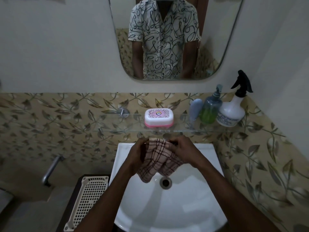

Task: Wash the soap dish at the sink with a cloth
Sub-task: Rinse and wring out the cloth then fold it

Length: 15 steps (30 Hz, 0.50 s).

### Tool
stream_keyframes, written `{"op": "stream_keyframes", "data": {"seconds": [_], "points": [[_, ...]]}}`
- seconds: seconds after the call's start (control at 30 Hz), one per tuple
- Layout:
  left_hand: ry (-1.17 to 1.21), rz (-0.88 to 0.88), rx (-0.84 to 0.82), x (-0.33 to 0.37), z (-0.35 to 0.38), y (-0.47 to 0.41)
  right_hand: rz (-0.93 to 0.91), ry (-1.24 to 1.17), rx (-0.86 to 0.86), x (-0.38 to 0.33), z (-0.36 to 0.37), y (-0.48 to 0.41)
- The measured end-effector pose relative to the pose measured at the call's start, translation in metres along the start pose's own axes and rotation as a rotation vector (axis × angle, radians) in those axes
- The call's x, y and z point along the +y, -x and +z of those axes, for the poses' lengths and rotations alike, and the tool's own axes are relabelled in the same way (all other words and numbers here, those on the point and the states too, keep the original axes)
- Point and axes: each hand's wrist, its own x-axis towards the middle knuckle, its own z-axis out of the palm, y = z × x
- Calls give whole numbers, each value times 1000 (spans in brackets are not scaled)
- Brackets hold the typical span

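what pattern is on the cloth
Pale pink cloth with dark maroon checked lines, shown in the head view.

Soap dish [159,117] closed, on glass shelf; checked cloth [158,160] over sink [167,206].

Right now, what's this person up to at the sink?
A person stands at a white sink, holding a checked cloth over the basin with both hands: the left hand and the right hand each grip an end. The pink and white soap dish, lid on, sits untouched on the glass shelf above, left of three bottles. No water can be seen running.
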Motion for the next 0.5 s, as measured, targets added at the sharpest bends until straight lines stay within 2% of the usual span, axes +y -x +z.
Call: {"op": "stream_keyframes", "data": {"seconds": [0.1,0.17,0.27,0.3,0.33,0.4,0.47,0.5], "points": [[-339,203,28,5,-8,-1,-92,97,-7,-15,-5,-6],[-435,314,127,11,-6,-2,-89,184,-161,-18,-11,-8],[-464,397,198,19,-11,-4,23,661,-380,-1,-25,-6],[-519,434,210,21,-16,-5,55,699,-385,6,-30,-3],[-600,479,212,24,-22,-5,72,635,-359,12,-37,-1],[-734,517,194,33,-30,-2,105,260,-290,21,-49,4],[-695,474,136,40,-42,-1,118,-166,-218,24,-56,11],[-591,421,100,44,-48,-1,114,-344,-170,25,-57,14]]}}
